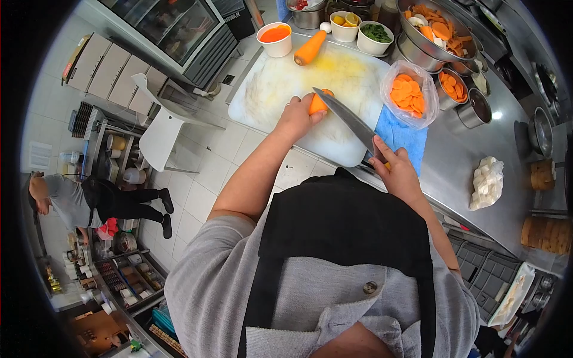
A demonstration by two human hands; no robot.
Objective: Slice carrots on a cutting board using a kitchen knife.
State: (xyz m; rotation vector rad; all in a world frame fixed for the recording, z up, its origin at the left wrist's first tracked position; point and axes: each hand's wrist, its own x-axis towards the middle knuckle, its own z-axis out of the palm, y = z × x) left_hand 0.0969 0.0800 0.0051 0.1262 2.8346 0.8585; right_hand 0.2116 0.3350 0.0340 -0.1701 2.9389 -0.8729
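Note:
My left hand [296,117] holds a peeled carrot piece [318,104] on the white cutting board [268,96]. In my right hand [396,168] is a chef's knife [351,123], its tip over the cut end of that piece. Whether the blade touches the carrot I cannot tell. A whole peeled carrot [310,48] lies at the board's far edge. To the right of the board stands a clear plastic bag [427,98] filled with carrot slices [406,93], close to a folded blue cloth [405,138].
Behind the board stand a tub of orange sauce [274,39], a tub of lemon pieces [344,27] and a tub of chopped greens [375,38]. A steel bowl of peelings [436,33] rises at the back right. Across the room at left is another person [103,197].

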